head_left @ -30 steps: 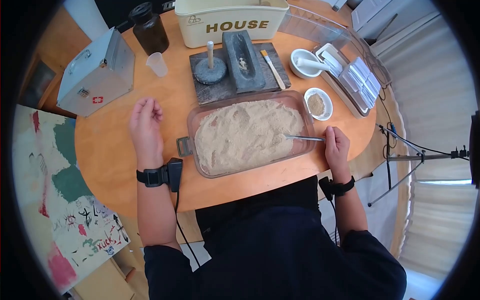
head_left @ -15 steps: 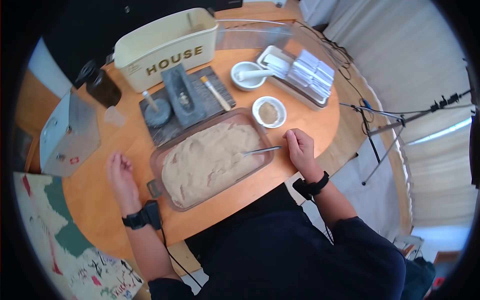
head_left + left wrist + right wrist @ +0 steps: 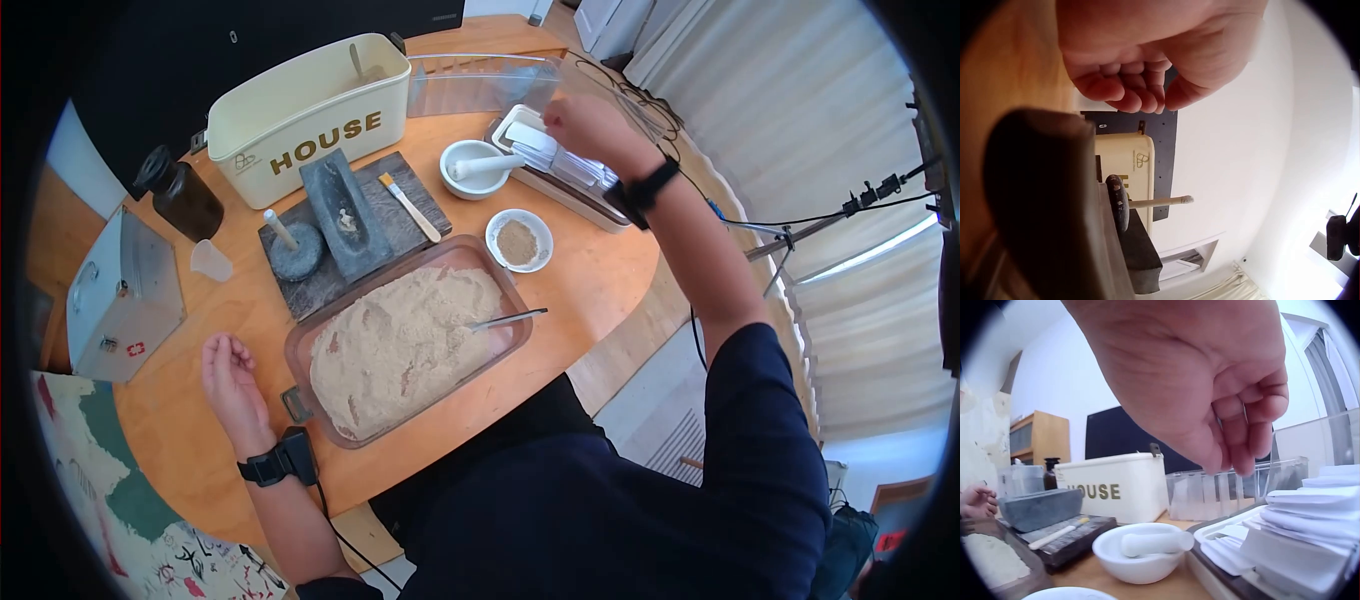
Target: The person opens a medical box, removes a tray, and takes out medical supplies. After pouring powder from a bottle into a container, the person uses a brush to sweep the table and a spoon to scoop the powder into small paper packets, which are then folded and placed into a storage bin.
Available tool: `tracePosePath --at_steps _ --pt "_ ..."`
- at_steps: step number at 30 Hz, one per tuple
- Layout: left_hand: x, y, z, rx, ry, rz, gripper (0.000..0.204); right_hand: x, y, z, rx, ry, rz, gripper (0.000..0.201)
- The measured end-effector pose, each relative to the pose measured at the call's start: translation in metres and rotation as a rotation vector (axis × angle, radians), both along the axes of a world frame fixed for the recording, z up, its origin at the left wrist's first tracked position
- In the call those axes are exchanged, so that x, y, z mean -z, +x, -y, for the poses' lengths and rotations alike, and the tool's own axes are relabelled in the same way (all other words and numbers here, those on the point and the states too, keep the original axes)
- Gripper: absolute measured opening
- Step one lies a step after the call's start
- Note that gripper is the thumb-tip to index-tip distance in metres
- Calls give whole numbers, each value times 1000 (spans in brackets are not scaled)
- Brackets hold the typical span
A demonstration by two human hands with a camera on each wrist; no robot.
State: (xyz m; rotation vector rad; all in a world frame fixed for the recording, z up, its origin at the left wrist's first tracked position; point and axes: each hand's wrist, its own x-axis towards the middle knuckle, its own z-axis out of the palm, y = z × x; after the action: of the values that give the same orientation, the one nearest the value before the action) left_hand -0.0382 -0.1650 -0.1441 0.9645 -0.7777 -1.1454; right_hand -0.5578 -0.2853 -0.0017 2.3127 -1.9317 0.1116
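Note:
Above the folded white papers [image 3: 545,150] [image 3: 1310,525] in their tray hangs the right hand [image 3: 590,130] [image 3: 1210,387], its fingers loosely bent and nothing visible in them. The left hand [image 3: 236,392] [image 3: 1160,56] lies by the clasp side of the pinkish tray [image 3: 518,338], fingers loosely curled, empty. Pale powder [image 3: 400,340] covers most of that tray's floor. A metal tool [image 3: 508,319] leans on the tray's right rim with its tip in the powder, touched by neither hand.
Behind the tray, a dark board [image 3: 415,180] bears a stone trough [image 3: 345,215], a round stone with a handle [image 3: 297,255] and a brush [image 3: 410,207]. A white mortar [image 3: 475,182], a bowl of powder [image 3: 519,243], a HOUSE bin [image 3: 310,115], a bottle [image 3: 185,200] and a metal case [image 3: 130,300] surround it.
The right hand has let go of the metal tool and moved up and away over the papers. The head view has turned; the left hand stays beside the tray.

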Motion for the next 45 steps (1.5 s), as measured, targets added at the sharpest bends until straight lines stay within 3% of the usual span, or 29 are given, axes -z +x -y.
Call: tracePosePath --at_steps 1,2,4,9,11,20,27,29,30,32,34,36,37,39,41,45 --pt "-1 0 0 -7 4 2 11 -4 2 15 52 160 -43 19" --pt "-2 2 -1 -15 10 5 11 3 -3 32 45 159 -41 19" --pt "-3 0 1 -26 16 7 11 30 -11 66 -22 208 -314 23" --pt "-3 -1 -1 -104 42 15 11 46 6 81 3 291 -181 42" --pt "-5 -2 -1 -48 11 -27 9 49 12 77 34 307 -190 40" --pt "-8 -4 -1 -43 -18 -17 9 50 -3 85 232 215 -159 31" --pt "-4 -4 0 -21 -21 -4 9 32 -27 78 218 60 -184 33" --pt "-9 -5 -2 -32 -21 33 10 9 -25 63 244 -174 -41 35" --pt "-9 -3 -3 -26 -26 32 10 -2 -24 52 250 -179 -42 35" --pt "-13 1 -5 18 -101 99 12 -18 -17 24 183 -359 308 36" --pt "-34 -7 -17 86 -125 213 16 -27 13 -22 141 -135 949 35" --pt "-76 -28 -38 269 -111 463 26 -27 52 -72 134 36 1210 33" --pt "-102 -41 -52 378 -80 601 32 -21 69 -92 140 144 1317 31" --pt "-130 -60 -56 552 -544 1089 50 -4 111 -132 95 264 1324 33" --pt "-141 -99 -71 543 -593 1169 66 16 144 -165 110 507 1433 35" --pt "-124 -138 -77 434 -650 1356 75 51 200 -197 83 668 1754 31"
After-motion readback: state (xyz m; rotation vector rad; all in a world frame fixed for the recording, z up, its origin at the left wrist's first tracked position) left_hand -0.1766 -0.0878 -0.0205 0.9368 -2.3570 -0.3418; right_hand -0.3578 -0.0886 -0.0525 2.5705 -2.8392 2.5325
